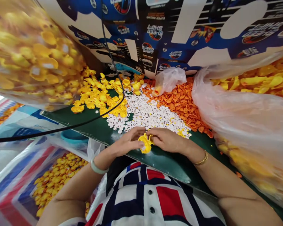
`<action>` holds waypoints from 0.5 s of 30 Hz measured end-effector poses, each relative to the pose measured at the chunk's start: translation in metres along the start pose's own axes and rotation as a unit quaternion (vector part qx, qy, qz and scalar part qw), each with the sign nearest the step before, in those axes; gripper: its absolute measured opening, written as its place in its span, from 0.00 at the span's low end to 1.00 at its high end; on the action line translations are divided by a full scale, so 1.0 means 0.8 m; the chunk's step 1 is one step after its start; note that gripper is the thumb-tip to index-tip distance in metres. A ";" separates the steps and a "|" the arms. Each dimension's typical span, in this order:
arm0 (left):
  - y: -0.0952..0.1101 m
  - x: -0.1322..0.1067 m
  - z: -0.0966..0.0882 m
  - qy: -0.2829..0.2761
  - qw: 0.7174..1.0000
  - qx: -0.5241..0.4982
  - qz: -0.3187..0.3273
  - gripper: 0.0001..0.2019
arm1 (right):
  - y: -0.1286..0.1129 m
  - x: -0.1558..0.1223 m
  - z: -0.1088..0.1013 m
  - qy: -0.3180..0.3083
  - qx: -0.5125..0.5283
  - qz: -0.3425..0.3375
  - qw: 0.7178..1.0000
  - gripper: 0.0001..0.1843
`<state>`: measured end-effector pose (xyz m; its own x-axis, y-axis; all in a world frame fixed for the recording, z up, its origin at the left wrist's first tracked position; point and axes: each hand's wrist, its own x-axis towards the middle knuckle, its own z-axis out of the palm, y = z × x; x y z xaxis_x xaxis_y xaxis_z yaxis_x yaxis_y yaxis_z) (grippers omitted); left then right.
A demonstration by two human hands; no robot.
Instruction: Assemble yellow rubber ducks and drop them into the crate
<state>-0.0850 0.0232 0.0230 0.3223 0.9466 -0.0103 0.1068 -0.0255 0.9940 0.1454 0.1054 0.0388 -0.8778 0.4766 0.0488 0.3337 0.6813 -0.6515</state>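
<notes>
My left hand and my right hand meet at the near edge of a dark green table, both pinching one small yellow duck-shaped toy part. Left thumb and fingers press its left side; the right fingers curl over its right side. Just beyond the hands lies a spread of small white round pieces with dark dots. A heap of yellow duck parts lies to the far left of it, and a heap of orange pieces to the far right.
Large clear bags of yellow parts stand at the left and right. A black cable crosses the table. Printed blue cartons wall the back. A small crumpled bag lies on the orange heap. Below left, a striped bag holds yellow ducks.
</notes>
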 end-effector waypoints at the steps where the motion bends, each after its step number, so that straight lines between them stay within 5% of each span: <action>1: -0.001 0.001 0.001 -0.044 0.995 -0.080 -0.042 0.28 | -0.007 0.002 0.005 -0.014 -0.017 0.002 1.000 0.18; 4: -0.010 0.003 0.009 -0.086 0.968 -0.211 -0.105 0.29 | -0.028 0.008 0.021 -0.044 -0.044 -0.012 0.998 0.17; 8: -0.022 0.003 0.024 -0.126 0.949 -0.256 -0.133 0.22 | -0.038 0.023 0.015 -0.086 0.045 -0.039 0.995 0.16; 11: -0.029 0.004 0.025 -0.076 0.936 -0.302 -0.162 0.27 | -0.010 0.036 -0.015 -0.129 0.152 0.014 0.980 0.13; 13: -0.034 0.007 0.021 -0.022 0.929 -0.329 -0.168 0.29 | 0.022 0.044 -0.041 -0.075 0.136 0.094 0.983 0.16; 15: -0.039 0.010 0.016 0.015 0.922 -0.355 -0.155 0.25 | 0.055 0.055 -0.064 0.075 0.014 0.174 0.982 0.16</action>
<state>-0.0737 0.0274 -0.0092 0.3517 0.8819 -0.3140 -0.4568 0.4544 0.7648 0.1395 0.1851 0.0510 -0.6510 0.7558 -0.0710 0.5927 0.4476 -0.6695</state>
